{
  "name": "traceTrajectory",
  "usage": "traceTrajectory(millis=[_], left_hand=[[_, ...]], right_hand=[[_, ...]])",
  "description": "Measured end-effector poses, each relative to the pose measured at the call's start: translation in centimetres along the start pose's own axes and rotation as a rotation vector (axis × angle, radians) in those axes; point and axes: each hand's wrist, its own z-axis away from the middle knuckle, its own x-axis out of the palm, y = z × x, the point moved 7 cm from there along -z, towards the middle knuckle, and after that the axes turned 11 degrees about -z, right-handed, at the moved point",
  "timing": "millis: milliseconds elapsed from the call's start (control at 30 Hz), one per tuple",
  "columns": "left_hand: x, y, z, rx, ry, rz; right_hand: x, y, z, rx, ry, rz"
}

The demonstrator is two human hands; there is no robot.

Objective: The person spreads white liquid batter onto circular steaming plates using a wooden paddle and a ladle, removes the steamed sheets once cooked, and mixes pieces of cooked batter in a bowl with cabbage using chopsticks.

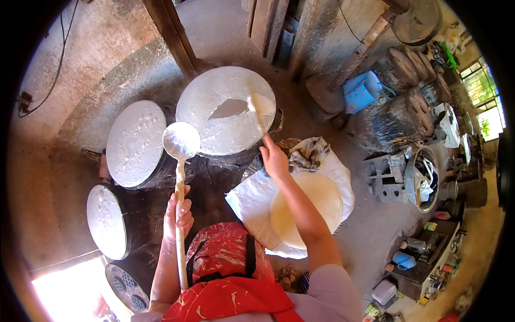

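Observation:
My left hand point(178, 214) is wrapped around the long handle of a ladle point(181, 140), whose bowl and shaft are coated in white batter. The bowl is raised beside the near left rim of a large round griddle point(196, 104). In my right hand point(275, 158) is the handle of a batter-coated, spatula-like tool point(262, 114). Its pale, blurred head is at the right part of the griddle. White batter covers most of that surface around a dark bare patch point(229, 108). Below my right forearm, a pale round sheet or stack point(316, 201) lies on white cloth point(244, 198).
Two more batter-white round tops point(137, 142) point(107, 221) stand to the left. A blue jug point(362, 92) is near sooty stoves at the right. Farther right are hollow blocks point(386, 177) and a metal basin point(429, 188). A wooden post point(171, 35) rises behind the griddle.

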Motion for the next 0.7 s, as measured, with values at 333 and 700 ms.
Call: traceTrajectory(millis=[333,700], left_hand=[[-0.8,0.9,0.7,-0.009,-0.037,0.015],[-2.8,2.5,1.9,0.028,-0.023,0.047]], right_hand=[[2.4,0.3,3.4,0.095,0.146,-0.288],[3.4,-1.8,2.2,0.086,0.111,-0.142]])
